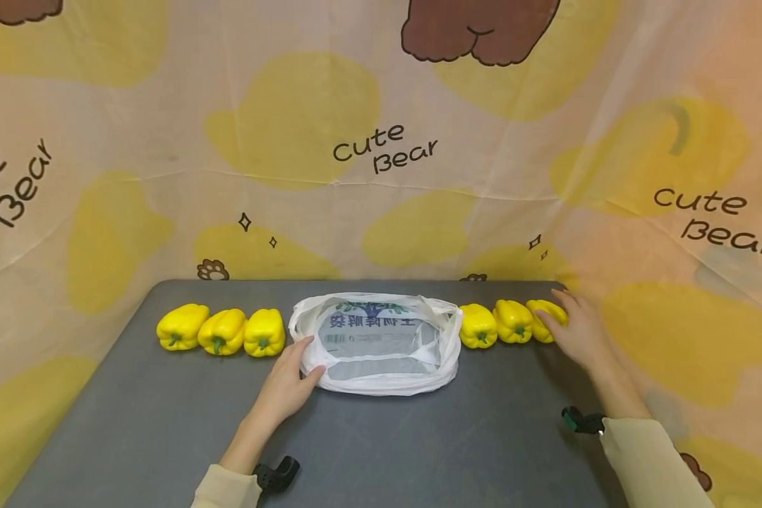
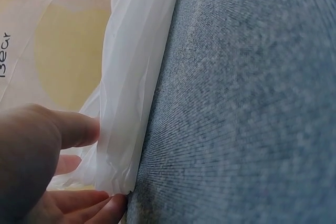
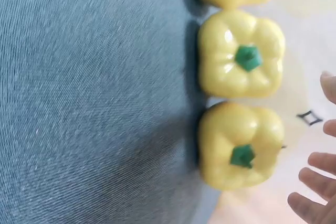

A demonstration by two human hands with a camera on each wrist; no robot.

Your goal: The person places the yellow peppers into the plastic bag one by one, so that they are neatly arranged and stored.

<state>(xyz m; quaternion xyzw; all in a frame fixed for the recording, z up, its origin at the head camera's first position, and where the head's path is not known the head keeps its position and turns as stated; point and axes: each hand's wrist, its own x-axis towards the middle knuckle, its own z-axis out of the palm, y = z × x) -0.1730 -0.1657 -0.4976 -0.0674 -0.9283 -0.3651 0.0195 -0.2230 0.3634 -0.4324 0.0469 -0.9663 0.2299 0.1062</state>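
Note:
A white plastic bag (image 1: 381, 384) with printing inside lies with its mouth facing up at the middle of the grey table. My left hand (image 1: 286, 381) touches its left front corner, thumb and fingers apart; in the left wrist view the thumb meets the white plastic (image 2: 126, 93) and the fingertips sit at its end. My right hand (image 1: 578, 328) is spread over the rightmost yellow bell pepper (image 1: 542, 314), partly covering it. In the right wrist view a gap shows between the fingers (image 3: 317, 182) and that yellow pepper (image 3: 215, 145), which has a green stem.
Two more yellow bell peppers (image 1: 513, 321) stand between the bag and my right hand. Left of the bag three others (image 1: 222, 331) stand in a row. A patterned cloth (image 1: 381, 233) rises behind the grey table (image 1: 419, 451) and along its sides.

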